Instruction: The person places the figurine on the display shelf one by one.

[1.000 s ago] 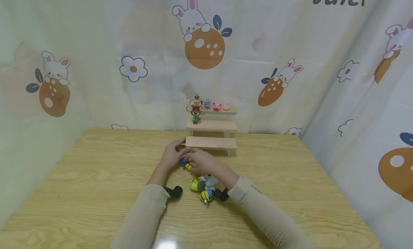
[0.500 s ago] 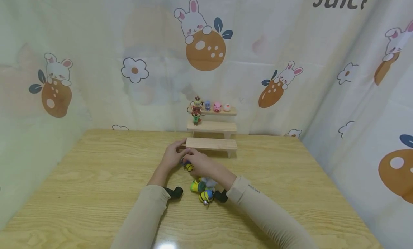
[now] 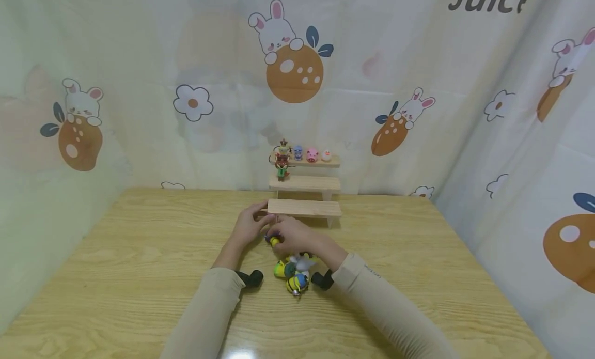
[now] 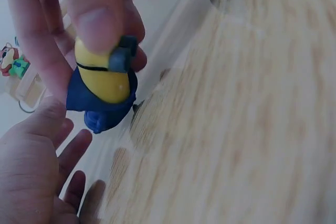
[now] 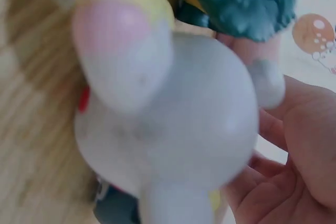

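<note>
My right hand (image 3: 298, 236) pinches a small yellow-and-blue Minion figure (image 4: 105, 80) between thumb and fingers, its grey goggles showing in the left wrist view. My left hand (image 3: 248, 225) reaches beside the left end of the shelf's lowest step (image 3: 304, 208), close to the held figure. Its fingers (image 4: 73, 153) are spread and hold nothing in the left wrist view. Just below my right hand lies a pile of figures: a grey-white one (image 5: 199, 114), a yellow-green one (image 3: 281, 269) and another yellow-and-blue Minion (image 3: 297, 284).
A three-step wooden shelf stands at the back of the wooden table (image 3: 139, 297). On its top step are a crowned figure (image 3: 283, 149), a blue figure (image 3: 298, 153), a pink pig (image 3: 312, 155) and a white figure (image 3: 327, 155). A fox figure (image 3: 281, 168) stands on the middle step.
My right hand, with the Minion, has shifted slightly right and toward me. My left hand stays almost still by the lowest step.
</note>
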The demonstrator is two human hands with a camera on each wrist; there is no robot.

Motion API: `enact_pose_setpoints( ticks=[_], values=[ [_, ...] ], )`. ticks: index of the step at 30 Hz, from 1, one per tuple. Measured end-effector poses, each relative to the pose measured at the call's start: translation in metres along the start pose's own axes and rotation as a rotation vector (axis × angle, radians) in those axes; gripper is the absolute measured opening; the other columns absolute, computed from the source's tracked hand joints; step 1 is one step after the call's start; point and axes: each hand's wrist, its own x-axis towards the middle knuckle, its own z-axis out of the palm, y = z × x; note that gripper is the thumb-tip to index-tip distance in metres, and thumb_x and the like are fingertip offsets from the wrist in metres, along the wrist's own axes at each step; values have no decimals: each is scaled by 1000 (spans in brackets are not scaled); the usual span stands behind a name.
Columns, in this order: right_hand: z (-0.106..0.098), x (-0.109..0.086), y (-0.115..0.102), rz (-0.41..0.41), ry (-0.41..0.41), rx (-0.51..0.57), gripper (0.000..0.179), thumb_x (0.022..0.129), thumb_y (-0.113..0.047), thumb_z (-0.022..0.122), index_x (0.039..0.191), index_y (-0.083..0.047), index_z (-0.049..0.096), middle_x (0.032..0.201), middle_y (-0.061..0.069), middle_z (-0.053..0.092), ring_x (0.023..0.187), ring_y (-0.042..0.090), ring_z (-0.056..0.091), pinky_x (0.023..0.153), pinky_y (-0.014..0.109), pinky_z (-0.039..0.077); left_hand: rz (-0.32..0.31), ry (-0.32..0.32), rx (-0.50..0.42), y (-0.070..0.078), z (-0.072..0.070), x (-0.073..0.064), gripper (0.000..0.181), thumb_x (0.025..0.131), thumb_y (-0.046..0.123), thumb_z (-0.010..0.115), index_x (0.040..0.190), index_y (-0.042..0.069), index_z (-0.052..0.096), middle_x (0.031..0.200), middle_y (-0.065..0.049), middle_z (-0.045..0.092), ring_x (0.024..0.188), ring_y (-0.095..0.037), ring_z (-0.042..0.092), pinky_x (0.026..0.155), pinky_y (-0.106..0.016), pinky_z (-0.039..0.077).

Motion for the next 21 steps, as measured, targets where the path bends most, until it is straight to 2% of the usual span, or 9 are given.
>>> enact_pose_setpoints(
  ticks=[3, 5, 9, 12, 16, 21],
  values=[
    [-5, 0, 1, 0, -5, 32, 29, 87, -18, 66, 115, -9, 68, 88, 0, 62, 75, 10, 50, 65, 21, 43, 2, -3, -1, 1, 0, -1, 54, 90, 28, 64, 140, 13, 48, 135, -9, 54, 117, -27, 59, 97, -38, 51],
    [-7, -1, 3, 23, -2, 51, 30, 91, -21, 64, 118, -10, 66, 85, -2, 64, 70, 8, 51, 62, 21, 43, 2, -7, -1, 0, -1, -1, 55, 90, 28, 64, 140, 13, 47, 135, -9, 53, 116, -27, 59, 96, -38, 52],
    [-9, -2, 6, 85, 7, 118, 31, 95, -26, 58, 121, -10, 62, 95, -1, 69, 79, 8, 61, 70, 23, 50, 12, -13, 13, -1, -1, -2, 56, 91, 29, 63, 142, 12, 45, 136, -10, 53, 115, -27, 60, 93, -37, 53],
    [-10, -2, 8, 109, 12, 141, 24, 96, -27, 56, 114, -13, 65, 101, -3, 70, 90, 9, 64, 78, 25, 53, 21, -12, 22, -1, -2, -2, 57, 90, 30, 62, 142, 11, 45, 136, -11, 53, 115, -27, 60, 93, -37, 53],
    [-9, 1, 11, 116, 33, 138, 19, 98, -27, 54, 105, -15, 68, 96, -6, 70, 83, 8, 62, 74, 25, 52, 23, -7, 8, -1, -2, -1, 57, 90, 29, 63, 141, 11, 46, 136, -10, 53, 115, -27, 60, 93, -37, 53],
    [-9, 5, 14, 105, 84, 119, 20, 98, -22, 54, 109, -12, 67, 99, -1, 71, 87, 12, 64, 78, 28, 53, 21, -12, 12, 0, -2, -1, 55, 92, 22, 62, 142, 8, 44, 136, -12, 52, 116, -27, 60, 94, -35, 53]
  ],
)
